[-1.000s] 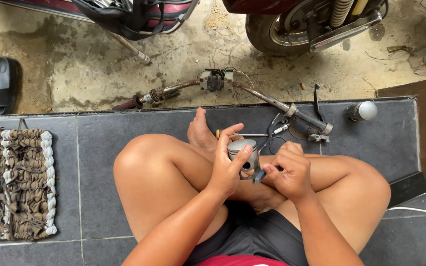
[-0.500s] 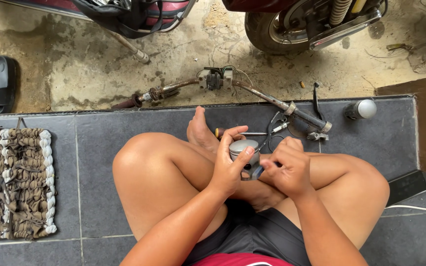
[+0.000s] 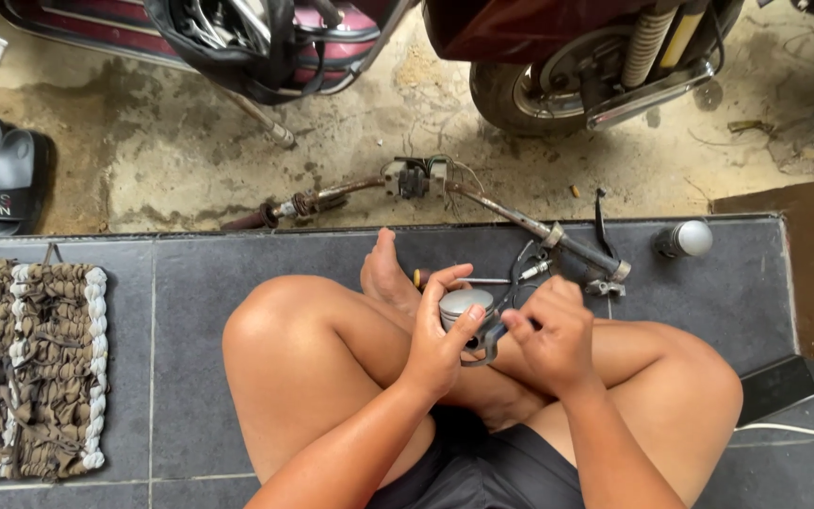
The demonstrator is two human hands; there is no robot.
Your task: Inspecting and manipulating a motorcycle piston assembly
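Note:
I sit cross-legged on grey floor tiles. My left hand [image 3: 440, 339] grips a small round grey metal part [image 3: 463, 306] with a domed top, held over my crossed legs. My right hand [image 3: 550, 337] is closed on a small dark tool [image 3: 492, 332] pressed against the side of that part. A screwdriver [image 3: 454, 280] with a yellow and black handle lies on the tiles just beyond my foot. A bent motorcycle handlebar [image 3: 482, 203] with a switch box and loose wires lies across the tile edge ahead of me.
Two motorcycles stand on the concrete beyond, one with a rear wheel [image 3: 520, 90] and exhaust. A small grey spray can [image 3: 682, 239] lies at the right. A woven mat [image 3: 25, 372] lies at the left, black sandals [image 3: 2, 179] behind it. A white cable [image 3: 803, 434] runs at the lower right.
Both hands stay on the round part with only small shifts of the fingers. Nothing else has moved.

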